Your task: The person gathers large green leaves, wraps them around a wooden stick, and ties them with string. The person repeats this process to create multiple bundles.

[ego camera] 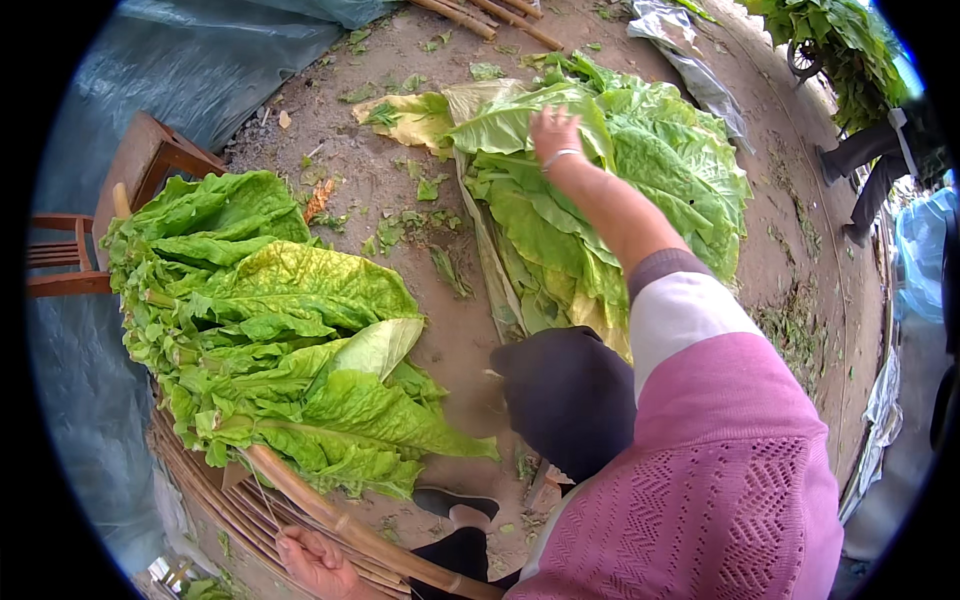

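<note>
My left hand [319, 561], low at the left, pinches a thin string [262, 491] beside a bamboo pole [337, 521]. Large green tobacco leaves [300, 360] hang in a dense row along this pole, their stem ends bunched against it; some are mottled yellow. My right hand [556, 135] is stretched out over a heap of loose tobacco leaves [667, 180]. Its spread fingers rest on a broad pale-green leaf [491, 129] at the heap's top; I see no grip on it. The heap lies on a pale sheet [487, 255] on the ground.
The pole's far end is by a wooden chair [127, 180]. More thin poles [217, 510] lie beneath the near end. Bluish plastic sheeting [202, 67] covers the left side. Leaf scraps litter the dirt floor [405, 202]. At right, a person's legs [862, 161] stand near a leaf-laden cart [847, 52].
</note>
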The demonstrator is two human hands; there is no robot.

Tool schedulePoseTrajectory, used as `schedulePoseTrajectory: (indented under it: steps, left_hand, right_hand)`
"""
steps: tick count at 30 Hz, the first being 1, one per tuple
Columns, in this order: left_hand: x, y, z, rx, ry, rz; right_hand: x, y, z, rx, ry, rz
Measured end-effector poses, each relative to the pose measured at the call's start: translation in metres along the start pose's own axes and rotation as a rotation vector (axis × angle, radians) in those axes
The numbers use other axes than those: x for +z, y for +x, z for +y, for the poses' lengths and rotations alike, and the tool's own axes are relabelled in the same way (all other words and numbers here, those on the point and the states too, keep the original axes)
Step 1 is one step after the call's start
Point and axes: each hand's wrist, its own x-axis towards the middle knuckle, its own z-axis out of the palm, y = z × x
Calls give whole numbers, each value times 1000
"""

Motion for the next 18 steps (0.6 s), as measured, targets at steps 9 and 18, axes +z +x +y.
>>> schedulePoseTrajectory:
  steps: [9, 18]
  left_hand:
    - [87, -17, -26, 242, 551, 406]
    - [90, -13, -30, 225, 567, 414]
  right_hand:
    - [-25, -92, 177, -92, 534, 141]
    - [82, -257, 285, -93, 86, -815]
